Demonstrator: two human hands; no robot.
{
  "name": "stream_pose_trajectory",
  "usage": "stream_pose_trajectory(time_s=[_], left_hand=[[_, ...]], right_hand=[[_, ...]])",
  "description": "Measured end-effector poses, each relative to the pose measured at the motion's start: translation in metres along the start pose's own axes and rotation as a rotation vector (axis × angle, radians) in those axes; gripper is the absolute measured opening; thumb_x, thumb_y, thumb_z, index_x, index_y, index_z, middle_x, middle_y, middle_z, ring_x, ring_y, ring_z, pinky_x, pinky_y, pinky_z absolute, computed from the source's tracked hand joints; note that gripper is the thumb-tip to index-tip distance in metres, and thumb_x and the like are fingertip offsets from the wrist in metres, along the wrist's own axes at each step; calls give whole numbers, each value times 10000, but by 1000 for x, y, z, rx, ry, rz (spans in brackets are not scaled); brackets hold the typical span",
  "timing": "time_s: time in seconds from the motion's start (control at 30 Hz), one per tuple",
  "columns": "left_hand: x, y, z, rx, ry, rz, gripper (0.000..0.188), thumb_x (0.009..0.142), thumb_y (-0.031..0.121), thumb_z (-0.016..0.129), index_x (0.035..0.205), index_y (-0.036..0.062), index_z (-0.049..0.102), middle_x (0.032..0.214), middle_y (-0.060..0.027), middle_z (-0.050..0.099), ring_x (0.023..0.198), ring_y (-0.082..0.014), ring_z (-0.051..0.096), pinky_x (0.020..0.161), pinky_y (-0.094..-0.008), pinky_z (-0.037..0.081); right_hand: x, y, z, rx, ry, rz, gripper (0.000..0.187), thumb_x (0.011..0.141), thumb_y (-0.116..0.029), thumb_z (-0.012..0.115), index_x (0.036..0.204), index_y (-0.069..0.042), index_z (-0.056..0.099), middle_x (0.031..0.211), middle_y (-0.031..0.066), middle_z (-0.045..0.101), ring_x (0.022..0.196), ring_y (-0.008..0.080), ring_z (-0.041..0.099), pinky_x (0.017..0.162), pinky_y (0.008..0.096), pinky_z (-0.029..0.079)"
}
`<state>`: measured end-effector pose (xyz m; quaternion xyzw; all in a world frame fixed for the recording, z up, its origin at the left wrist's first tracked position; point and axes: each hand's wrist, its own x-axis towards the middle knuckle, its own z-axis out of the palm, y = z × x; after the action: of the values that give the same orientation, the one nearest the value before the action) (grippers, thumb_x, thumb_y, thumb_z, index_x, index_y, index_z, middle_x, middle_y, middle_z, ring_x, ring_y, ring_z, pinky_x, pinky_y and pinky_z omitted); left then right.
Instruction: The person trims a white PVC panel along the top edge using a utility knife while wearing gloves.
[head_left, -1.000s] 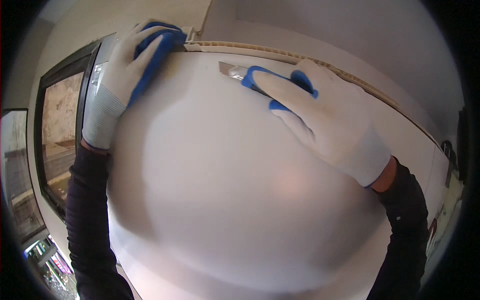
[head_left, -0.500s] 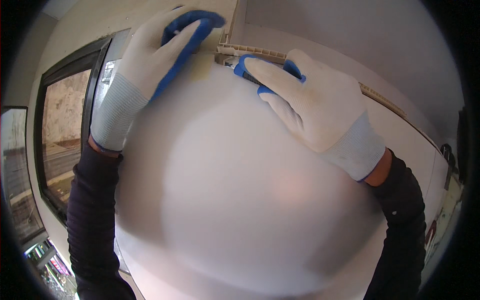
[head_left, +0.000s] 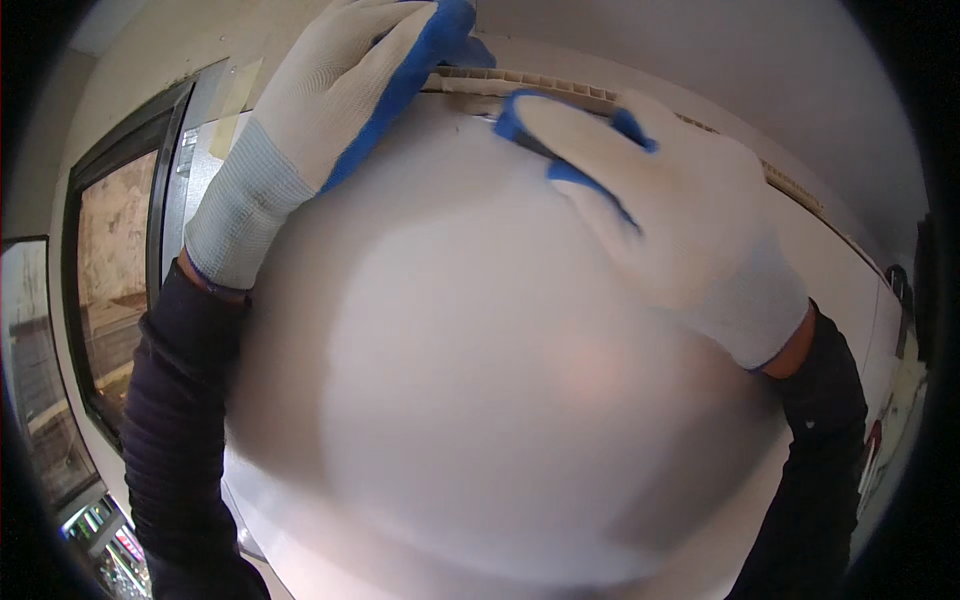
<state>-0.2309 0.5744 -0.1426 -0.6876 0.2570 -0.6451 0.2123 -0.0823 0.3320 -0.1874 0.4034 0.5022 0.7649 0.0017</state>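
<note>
A large, pale white panel (head_left: 440,330) fills the middle of the view, its surface out of focus. Both my hands wear white knit gloves with blue-coated palms. At the panel's upper left, my left hand (head_left: 365,85) has its fingers curled together near a beige ribbed strip (head_left: 530,80); what its fingers hold, if anything, is hidden. My right hand (head_left: 650,190), smeared by motion, lies across the upper right of the panel just below the strip. Its fingers are closed, with a dark edge showing between thumb and fingers that I cannot make out.
On the left is a dark-framed window (head_left: 120,280), with a piece of yellowish tape (head_left: 237,108) on the wall beside it. The beige strip runs along the panel's top edge toward the right. Bright, cluttered items (head_left: 110,545) show at the lower left.
The right hand has moved a little to the right along the panel's top. The left hand has reached slightly up and right, toward the ribbed strip. The view has shifted slightly.
</note>
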Motion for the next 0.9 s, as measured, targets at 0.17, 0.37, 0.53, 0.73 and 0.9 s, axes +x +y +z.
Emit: stream_pose_trajectory(time_s=[0.17, 0.37, 0.53, 0.73, 0.9], left_hand=[[-37, -51, -3, 644, 89, 254, 472, 1030, 137, 605, 1491, 81, 517, 1467, -162, 553, 1364, -339, 540, 1164, -416, 442], [-33, -35, -1, 583, 52, 147, 417, 1083, 151, 530, 1487, 49, 514, 1503, -157, 524, 1385, -333, 524, 1169, -426, 428], [-26, -17, 7, 227, 150, -58, 405, 1102, 263, 518, 1416, 13, 573, 1401, -159, 626, 1311, -275, 591, 1154, -388, 427], [-24, -13, 8, 120, 142, -202, 443, 1123, 285, 463, 1443, -13, 533, 1310, -173, 680, 1200, -252, 668, 1139, -393, 454], [-30, -10, 7, 250, 119, -248, 461, 1123, 293, 456, 1480, 6, 506, 1414, -172, 614, 1283, -255, 618, 1137, -371, 460]], right_hand=[[-14, 8, -12, -38, -96, 103, 449, 902, -171, 763, 1343, -182, 685, 1005, 129, 697, 768, 297, 689, 702, 354, 579], [-39, 22, -27, -60, -123, 173, 442, 922, -161, 743, 1359, -184, 678, 1057, 139, 704, 824, 312, 702, 741, 352, 587], [-56, 34, -38, -45, -143, 214, 432, 936, -168, 726, 1364, -183, 673, 1081, 143, 698, 840, 322, 699, 766, 358, 581], [-85, 54, -58, -114, -241, 320, 442, 937, -171, 721, 1374, -174, 660, 1076, 141, 688, 839, 323, 688, 752, 366, 564], [-96, 62, -62, -31, -215, 346, 467, 910, -144, 729, 1371, -161, 659, 1031, 136, 684, 820, 320, 678, 742, 366, 554]])
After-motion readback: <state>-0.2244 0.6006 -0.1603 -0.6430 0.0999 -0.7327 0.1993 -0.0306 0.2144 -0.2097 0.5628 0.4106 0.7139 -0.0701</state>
